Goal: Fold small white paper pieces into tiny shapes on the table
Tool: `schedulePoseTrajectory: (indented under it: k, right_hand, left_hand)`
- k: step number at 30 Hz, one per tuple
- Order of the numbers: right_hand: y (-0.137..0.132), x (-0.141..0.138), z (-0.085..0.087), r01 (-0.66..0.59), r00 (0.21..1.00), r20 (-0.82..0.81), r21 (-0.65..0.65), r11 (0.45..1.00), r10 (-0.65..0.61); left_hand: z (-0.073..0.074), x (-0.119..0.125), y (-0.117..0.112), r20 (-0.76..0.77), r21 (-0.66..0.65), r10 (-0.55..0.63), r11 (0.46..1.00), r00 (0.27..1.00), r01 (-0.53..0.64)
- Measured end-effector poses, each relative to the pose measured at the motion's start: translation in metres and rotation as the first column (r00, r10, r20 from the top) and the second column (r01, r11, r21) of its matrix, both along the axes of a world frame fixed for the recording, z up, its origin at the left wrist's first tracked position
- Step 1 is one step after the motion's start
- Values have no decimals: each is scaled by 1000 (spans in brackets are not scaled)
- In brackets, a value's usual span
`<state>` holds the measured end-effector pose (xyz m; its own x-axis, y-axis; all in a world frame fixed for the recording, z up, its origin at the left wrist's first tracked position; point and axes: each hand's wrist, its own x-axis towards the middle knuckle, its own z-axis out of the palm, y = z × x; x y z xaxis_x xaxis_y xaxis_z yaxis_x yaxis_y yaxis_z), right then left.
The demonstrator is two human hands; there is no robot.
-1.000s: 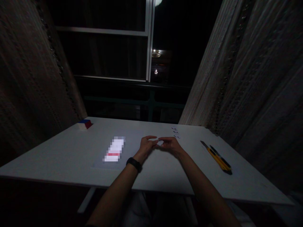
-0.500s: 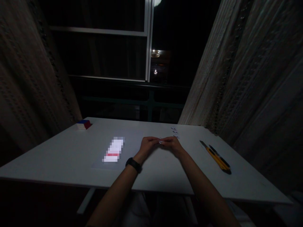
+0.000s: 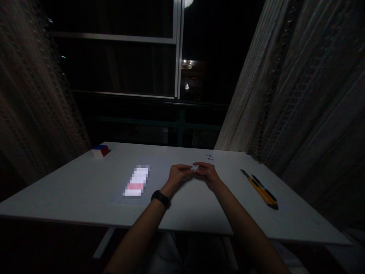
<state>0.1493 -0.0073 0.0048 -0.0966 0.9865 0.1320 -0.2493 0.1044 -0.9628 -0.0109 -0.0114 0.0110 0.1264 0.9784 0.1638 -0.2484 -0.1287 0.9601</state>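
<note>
Over the middle of the white table [image 3: 196,213], my left hand [image 3: 178,176] and my right hand [image 3: 209,175] meet at the fingertips. Pinched between them is a small piece of white paper [image 3: 195,167], mostly hidden by the fingers. The left hand's fingers are closed on its left side. On the right, thumb and fingers grip its other side, slightly parted around it. Just beyond my right hand lie several small white paper pieces with dark marks [image 3: 209,155] in a column, the nearest partly covered by the hand.
A yellow utility knife [image 3: 264,195] with its blade out lies at the right beside a dark pen [image 3: 258,180]. At the left, a lit, blurred phone [image 3: 137,180] rests on a pale sheet [image 3: 117,200]. A coloured cube [image 3: 99,151] sits at the far left corner. Curtains [image 3: 242,106] flank the window.
The fingers of my right hand have risen and parted a little from the thumb, showing more of the paper between the hands. The left hand has barely moved.
</note>
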Motion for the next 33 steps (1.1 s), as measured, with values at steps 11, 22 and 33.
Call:
schedulePoseTrajectory:
  k: [11,22,33]
  right_hand:
    - [7,5,-6,10,997,82,25,1000,-12]
    - [4,6,-4,-62,991,114,-18,998,64]
    - [4,3,-3,-25,997,74,-9,1000,25]
  left_hand:
    - [-5,-3,5,-107,37,-18,999,994,22]
    - [-3,-5,5,-91,-20,-31,999,995,29]
    - [1,-7,2,-58,10,-86,996,995,87]
